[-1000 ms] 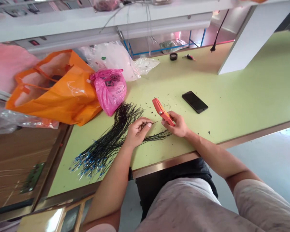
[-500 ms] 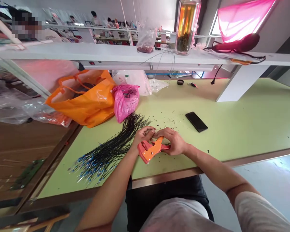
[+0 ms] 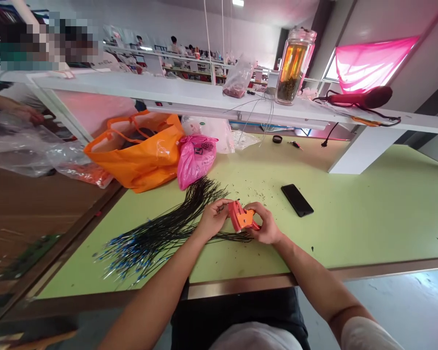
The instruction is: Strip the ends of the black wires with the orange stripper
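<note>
My right hand (image 3: 265, 224) is wrapped around the handles of an orange and red wire stripper (image 3: 245, 218), its head tilted up to the left. At the stripper's red jaws, the fingers of my left hand (image 3: 214, 218) are pinched on what looks like a thin black wire, mostly hidden by the fingers. A long bundle of black wires (image 3: 168, 219) with blue and silvery ends fans out on the table to the left. A few wires from it run below my left hand towards my right hand.
Dark scraps litter the green table (image 3: 368, 209). A black phone (image 3: 297, 200) lies to the right. An orange bag (image 3: 142, 158) and a pink plastic bag (image 3: 197, 160) stand at the back left. Overhead runs a white shelf (image 3: 190, 91) bearing a glass bottle (image 3: 292, 68). Another person's hand (image 3: 31, 115) shows at far left.
The stripper has turned, its head swinging up from the table towards my left fingers. My hands have drawn slightly apart around it. The camera view has tilted upward.
</note>
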A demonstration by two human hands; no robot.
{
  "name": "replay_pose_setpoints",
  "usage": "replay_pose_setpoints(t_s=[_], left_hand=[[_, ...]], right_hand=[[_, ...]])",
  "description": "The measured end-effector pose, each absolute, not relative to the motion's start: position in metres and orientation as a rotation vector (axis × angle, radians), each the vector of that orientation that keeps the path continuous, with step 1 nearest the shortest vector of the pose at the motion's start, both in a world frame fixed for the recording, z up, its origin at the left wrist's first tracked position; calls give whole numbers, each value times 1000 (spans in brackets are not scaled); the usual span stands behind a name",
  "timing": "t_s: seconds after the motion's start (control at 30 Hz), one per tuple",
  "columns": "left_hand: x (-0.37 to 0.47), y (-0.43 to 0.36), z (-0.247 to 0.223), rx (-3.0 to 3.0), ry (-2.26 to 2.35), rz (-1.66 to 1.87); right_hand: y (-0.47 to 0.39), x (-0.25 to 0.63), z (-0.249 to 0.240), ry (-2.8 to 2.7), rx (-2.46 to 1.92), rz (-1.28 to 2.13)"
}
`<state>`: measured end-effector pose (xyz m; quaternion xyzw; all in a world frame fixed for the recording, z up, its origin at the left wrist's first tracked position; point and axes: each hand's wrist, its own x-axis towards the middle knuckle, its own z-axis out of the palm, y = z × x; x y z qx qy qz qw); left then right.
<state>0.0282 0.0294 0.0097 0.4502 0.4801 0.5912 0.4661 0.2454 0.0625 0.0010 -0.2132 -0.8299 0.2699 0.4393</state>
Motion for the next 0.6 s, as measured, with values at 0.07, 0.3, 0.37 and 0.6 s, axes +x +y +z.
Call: replay_pose_setpoints(t_s=[0.07, 0.3, 0.37, 0.6], left_hand=[[28, 30, 7, 1105, 1204, 1418], [26, 25, 7, 1217, 1274, 1378], [28, 23, 10, 1172, 1267, 1401], [26, 18, 16, 1232, 1261, 1480]], right_hand=[[65, 247, -1, -1991, -657, 733], [68, 241, -7, -1826, -1079, 873], [66, 240, -7, -1892, -1015, 788], [53, 235, -4, -2062, -851, 517]])
